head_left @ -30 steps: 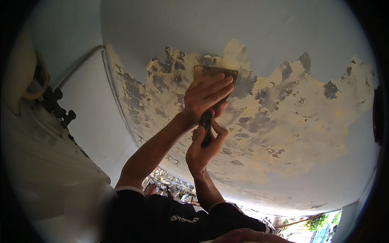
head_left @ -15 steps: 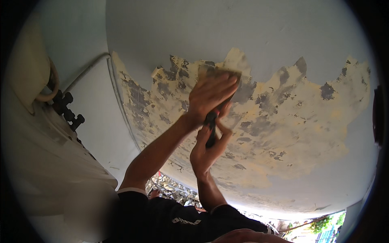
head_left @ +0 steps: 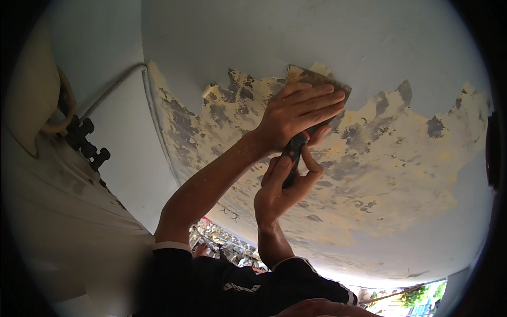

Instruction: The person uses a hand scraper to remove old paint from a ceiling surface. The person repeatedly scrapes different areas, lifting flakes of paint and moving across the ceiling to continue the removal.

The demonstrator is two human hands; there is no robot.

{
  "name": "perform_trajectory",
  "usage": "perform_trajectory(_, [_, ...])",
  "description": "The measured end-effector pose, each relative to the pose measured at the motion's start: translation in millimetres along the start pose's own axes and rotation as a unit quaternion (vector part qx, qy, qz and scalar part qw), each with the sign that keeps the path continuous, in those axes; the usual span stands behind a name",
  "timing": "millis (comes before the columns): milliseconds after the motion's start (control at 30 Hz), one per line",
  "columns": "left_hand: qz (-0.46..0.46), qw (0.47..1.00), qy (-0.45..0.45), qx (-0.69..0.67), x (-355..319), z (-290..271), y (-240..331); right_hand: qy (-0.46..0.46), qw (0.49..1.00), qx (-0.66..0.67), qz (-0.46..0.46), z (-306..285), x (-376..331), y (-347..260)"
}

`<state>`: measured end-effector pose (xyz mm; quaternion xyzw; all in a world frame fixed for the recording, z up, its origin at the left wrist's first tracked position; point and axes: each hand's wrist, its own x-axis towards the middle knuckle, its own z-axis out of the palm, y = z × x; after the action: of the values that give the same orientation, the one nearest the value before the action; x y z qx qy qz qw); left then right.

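Note:
A wide-bladed scraper [head_left: 316, 77] lies with its dark metal blade against a large curved wall [head_left: 369, 153]. Around the blade, grey paint gives way to a ragged patch of cream and dark blotches. My right hand [head_left: 282, 193] is wrapped round the scraper's black handle, which has a red band. Flat on the back of the blade rests my left hand [head_left: 301, 113], its fingers stretched out and its thumb on the other side of the handle. The blade's lower part is hidden under these fingers.
A grey pipe or cable [head_left: 113, 91] runs along the wall's left edge. Dark fittings [head_left: 87, 140] and a beige hose loop [head_left: 66, 103] stick out at the left. Stones or rubble [head_left: 227, 243] show below my arms, with greenery [head_left: 414, 296] at the lower right.
Both hands and the scraper have shifted to the right in the picture. The blade's upper corner, blurred before, now shows plainly beyond the left fingers.

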<state>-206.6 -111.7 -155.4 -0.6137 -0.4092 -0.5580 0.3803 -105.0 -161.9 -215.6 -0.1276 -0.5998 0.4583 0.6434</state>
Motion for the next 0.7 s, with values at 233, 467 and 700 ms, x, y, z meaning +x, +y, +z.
perform_trajectory(233, [-0.005, 1.0, -0.002, -0.003, -21, 9, 4, -0.004, 1.0, -0.011, -0.007, -13, -19, 11])
perform_trajectory(467, [0.006, 1.0, -0.012, -0.004, -24, 9, 12, -0.026, 0.999, -0.003, 0.029, -19, -19, 4])
perform_trajectory(700, [0.01, 1.0, 0.012, -0.001, 3, 14, 9, -0.017, 1.0, -0.017, 0.014, -19, 1, -7])
